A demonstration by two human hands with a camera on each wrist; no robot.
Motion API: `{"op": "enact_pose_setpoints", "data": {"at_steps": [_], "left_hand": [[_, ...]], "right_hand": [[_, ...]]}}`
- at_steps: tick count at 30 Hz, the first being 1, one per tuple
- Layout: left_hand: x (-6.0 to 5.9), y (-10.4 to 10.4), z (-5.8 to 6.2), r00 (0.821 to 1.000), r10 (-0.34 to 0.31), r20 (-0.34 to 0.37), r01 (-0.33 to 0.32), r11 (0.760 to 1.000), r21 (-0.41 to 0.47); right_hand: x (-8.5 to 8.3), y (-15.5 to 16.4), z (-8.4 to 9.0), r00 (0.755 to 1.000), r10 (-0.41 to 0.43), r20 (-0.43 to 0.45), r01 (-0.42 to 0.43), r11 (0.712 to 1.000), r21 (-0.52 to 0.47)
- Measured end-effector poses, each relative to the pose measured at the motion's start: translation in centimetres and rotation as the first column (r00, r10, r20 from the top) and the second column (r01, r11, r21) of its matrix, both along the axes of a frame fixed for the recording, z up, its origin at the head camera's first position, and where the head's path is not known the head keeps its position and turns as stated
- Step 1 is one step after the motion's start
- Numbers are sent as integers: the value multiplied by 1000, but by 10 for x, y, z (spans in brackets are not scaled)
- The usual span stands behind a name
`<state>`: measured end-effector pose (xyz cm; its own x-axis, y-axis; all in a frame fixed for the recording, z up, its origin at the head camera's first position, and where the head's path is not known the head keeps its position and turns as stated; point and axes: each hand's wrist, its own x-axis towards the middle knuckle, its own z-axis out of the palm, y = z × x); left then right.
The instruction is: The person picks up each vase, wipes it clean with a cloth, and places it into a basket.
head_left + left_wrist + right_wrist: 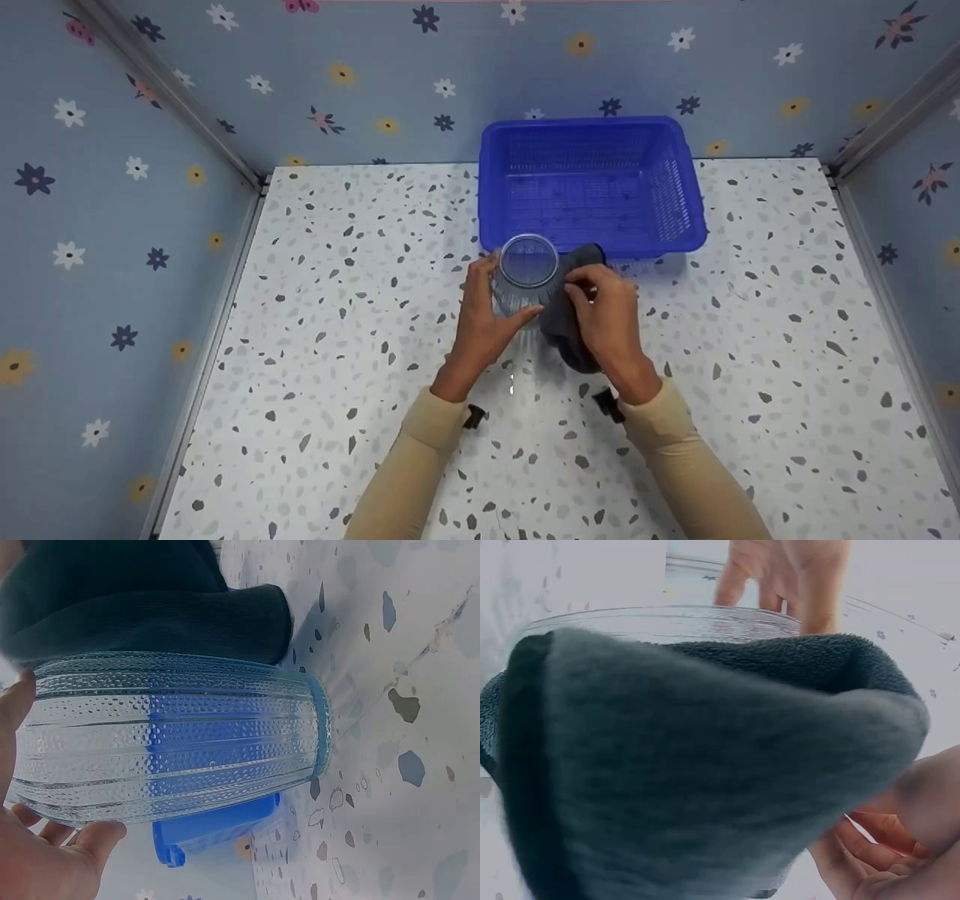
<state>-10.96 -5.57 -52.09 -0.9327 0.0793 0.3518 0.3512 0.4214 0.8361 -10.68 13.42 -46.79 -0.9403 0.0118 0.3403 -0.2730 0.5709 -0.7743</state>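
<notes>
A clear ribbed glass vase [180,735] with dimpled texture stands on the speckled table, its round mouth upward in the head view. My left hand [484,311] grips it near the top, thumb on the near side and fingers around the far left. In my right hand [611,307], a dark grey cloth [705,765] is pinched between thumb and fingers. The cloth hangs against the vase's right side and covers part of it in the right wrist view.
A blue plastic basket [592,251] with perforated sides sits just behind the vase, against the flowered back wall [510,67]. Flowered panels stand at left and right. The white speckled tabletop [337,315] spreads around the hands.
</notes>
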Motion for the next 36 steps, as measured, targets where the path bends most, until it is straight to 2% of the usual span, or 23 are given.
{"op": "enact_pose_setpoints", "data": {"at_steps": [6, 12, 19, 23, 26, 33, 36], "left_hand": [[1, -1, 2, 1000, 3, 26, -3, 1000, 19], [2, -1, 3, 999, -8, 39, 7, 999, 35], [3, -1, 4, 999, -9, 50, 6, 999, 44], [4, 0, 2, 999, -13, 52, 11, 999, 38], [4, 0, 1, 999, -15, 46, 13, 1000, 27], [2, 1, 2, 1000, -5, 28, 5, 1000, 18], [1, 1, 2, 1000, 2, 12, -2, 1000, 15]], "right_hand": [[-2, 3, -31, 994, 12, 111, -10, 1000, -18], [-5, 2, -64, 981, 14, 196, -24, 999, 48], [-6, 0, -74, 976, 6, 217, -20, 998, 60], [-4, 2, -70, 975, 7, 223, -20, 998, 55], [-1, 4, -60, 979, 18, 203, -26, 999, 38], [3, 5, -17, 998, 6, 69, 0, 997, -80], [3, 1, -2, 1000, 3, 28, 0, 996, -86]]}}
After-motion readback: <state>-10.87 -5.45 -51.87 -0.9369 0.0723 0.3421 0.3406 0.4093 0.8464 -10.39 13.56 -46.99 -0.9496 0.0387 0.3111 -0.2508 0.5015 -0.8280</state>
